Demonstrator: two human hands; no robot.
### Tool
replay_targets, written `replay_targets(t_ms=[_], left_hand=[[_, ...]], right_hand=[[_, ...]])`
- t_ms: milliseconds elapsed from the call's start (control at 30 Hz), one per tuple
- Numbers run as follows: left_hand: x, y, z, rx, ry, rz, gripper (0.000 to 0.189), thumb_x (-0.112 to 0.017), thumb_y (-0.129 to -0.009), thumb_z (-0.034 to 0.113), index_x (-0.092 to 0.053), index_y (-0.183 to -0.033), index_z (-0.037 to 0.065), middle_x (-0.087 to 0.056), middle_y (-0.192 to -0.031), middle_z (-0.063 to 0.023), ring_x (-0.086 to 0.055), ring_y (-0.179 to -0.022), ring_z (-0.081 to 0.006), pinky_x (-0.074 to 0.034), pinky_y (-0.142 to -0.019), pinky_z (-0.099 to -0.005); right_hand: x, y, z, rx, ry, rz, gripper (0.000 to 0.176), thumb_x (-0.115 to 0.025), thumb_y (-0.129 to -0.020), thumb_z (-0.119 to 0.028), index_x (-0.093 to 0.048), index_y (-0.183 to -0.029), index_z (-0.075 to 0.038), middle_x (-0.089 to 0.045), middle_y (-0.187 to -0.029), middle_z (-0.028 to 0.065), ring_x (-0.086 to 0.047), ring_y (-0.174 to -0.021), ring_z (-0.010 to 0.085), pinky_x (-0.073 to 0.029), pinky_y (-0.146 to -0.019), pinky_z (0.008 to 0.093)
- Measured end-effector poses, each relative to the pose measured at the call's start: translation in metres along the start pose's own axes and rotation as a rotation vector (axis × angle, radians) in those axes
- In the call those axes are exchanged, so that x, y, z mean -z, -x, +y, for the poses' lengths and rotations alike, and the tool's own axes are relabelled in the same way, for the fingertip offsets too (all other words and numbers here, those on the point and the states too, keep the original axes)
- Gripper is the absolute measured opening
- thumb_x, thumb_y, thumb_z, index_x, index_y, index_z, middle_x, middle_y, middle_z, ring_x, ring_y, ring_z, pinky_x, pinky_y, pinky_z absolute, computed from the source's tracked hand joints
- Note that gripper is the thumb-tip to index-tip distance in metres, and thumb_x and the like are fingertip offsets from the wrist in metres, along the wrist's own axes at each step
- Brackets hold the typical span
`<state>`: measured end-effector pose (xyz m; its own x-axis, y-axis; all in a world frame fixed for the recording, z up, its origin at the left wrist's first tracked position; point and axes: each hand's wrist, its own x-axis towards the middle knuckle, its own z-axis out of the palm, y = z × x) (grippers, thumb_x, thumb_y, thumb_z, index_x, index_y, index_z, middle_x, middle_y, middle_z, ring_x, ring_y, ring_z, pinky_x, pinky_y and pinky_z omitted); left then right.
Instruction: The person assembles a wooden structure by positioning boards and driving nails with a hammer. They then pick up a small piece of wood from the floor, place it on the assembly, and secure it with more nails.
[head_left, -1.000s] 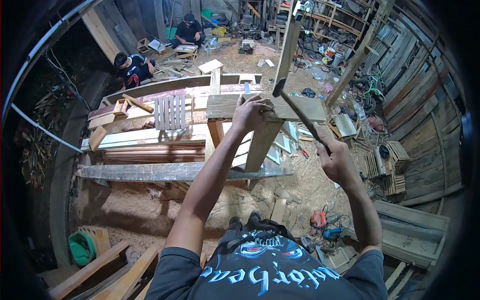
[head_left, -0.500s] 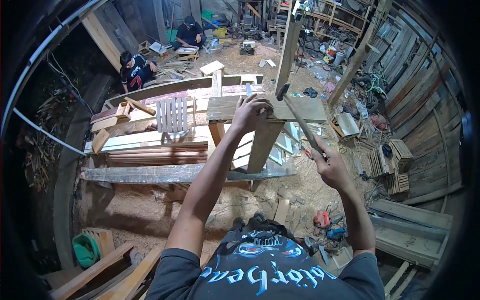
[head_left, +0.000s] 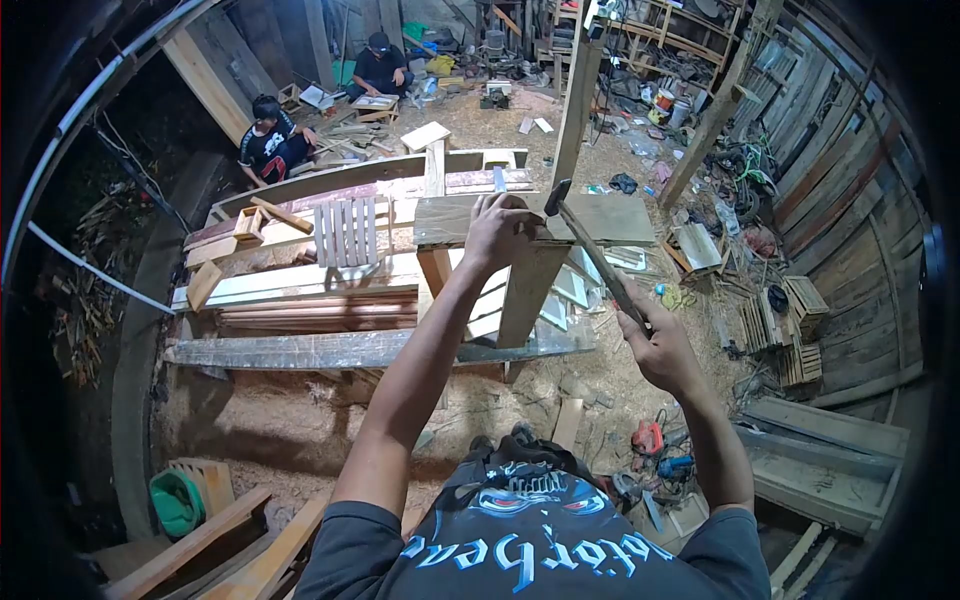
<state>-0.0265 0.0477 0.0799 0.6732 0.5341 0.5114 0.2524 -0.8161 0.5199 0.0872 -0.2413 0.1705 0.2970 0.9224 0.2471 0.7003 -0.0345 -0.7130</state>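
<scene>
My right hand [head_left: 657, 345] is wrapped round the wooden handle of a hammer [head_left: 598, 262]. The hammer's dark head is just right of my left fingers, over a flat wooden board [head_left: 610, 215]. My left hand [head_left: 500, 228] rests at the board's near edge with its fingers curled and pinched together. Whatever they may hold is too small or hidden to make out. Beneath the board, an upright plank [head_left: 530, 295] stands on the workbench, and the board lies across its top.
A slatted wooden piece [head_left: 346, 232] and long planks [head_left: 300, 285] lie on the bench [head_left: 270, 348] to the left. Two people [head_left: 268, 140] [head_left: 382, 72] sit on the far floor. A wooden post [head_left: 577, 110] rises behind the board. Power tools [head_left: 648, 438] lie at the lower right.
The hammer head has moved left and slightly down, closer to my left fingers and the board. My left fingers have curled in more. The nearer seated person's head has lifted a little.
</scene>
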Motion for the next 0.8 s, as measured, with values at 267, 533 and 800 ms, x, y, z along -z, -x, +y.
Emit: replay_targets(t_ms=[267,533,800], left_hand=[[0.004,0.0,0.006,-0.048,-0.048,0.028,0.019,-0.074,-0.077,0.02,-0.079,-0.095,0.021,-0.066,-0.109,-0.0018,-0.053,-0.119,-0.0244,-0.036,-0.107,-0.0413],[-0.003,0.0,-0.005,-0.061,-0.053,0.019,0.022,-0.075,-0.076,0.021,-0.077,-0.098,0.021,-0.065,-0.11,-0.0033,-0.053,-0.12,-0.0254,-0.033,-0.109,-0.0434],[-0.001,-0.003,0.014,0.11,-0.401,-0.262,0.115,-0.072,-0.067,0.071,-0.032,-0.148,0.0,-0.028,-0.157,-0.0209,-0.023,-0.149,-0.0303,-0.015,-0.118,-0.0603]], right_hand=[[0.013,-0.008,-0.041,-0.29,0.05,-0.019,0.048,-0.054,-0.097,-0.01,-0.046,-0.144,-0.004,-0.065,-0.111,0.0322,-0.07,-0.102,0.0314,-0.054,-0.081,0.037],[0.024,-0.017,-0.039,-0.135,0.092,0.009,0.047,-0.055,-0.097,-0.009,-0.047,-0.142,0.001,-0.065,-0.097,0.0326,-0.07,-0.08,0.0267,-0.052,-0.073,0.0354],[0.01,-0.017,-0.012,0.059,0.141,0.025,0.048,-0.055,-0.095,-0.008,-0.045,-0.14,0.006,-0.065,-0.104,0.0339,-0.069,-0.097,0.0401,-0.053,-0.081,0.0403]])
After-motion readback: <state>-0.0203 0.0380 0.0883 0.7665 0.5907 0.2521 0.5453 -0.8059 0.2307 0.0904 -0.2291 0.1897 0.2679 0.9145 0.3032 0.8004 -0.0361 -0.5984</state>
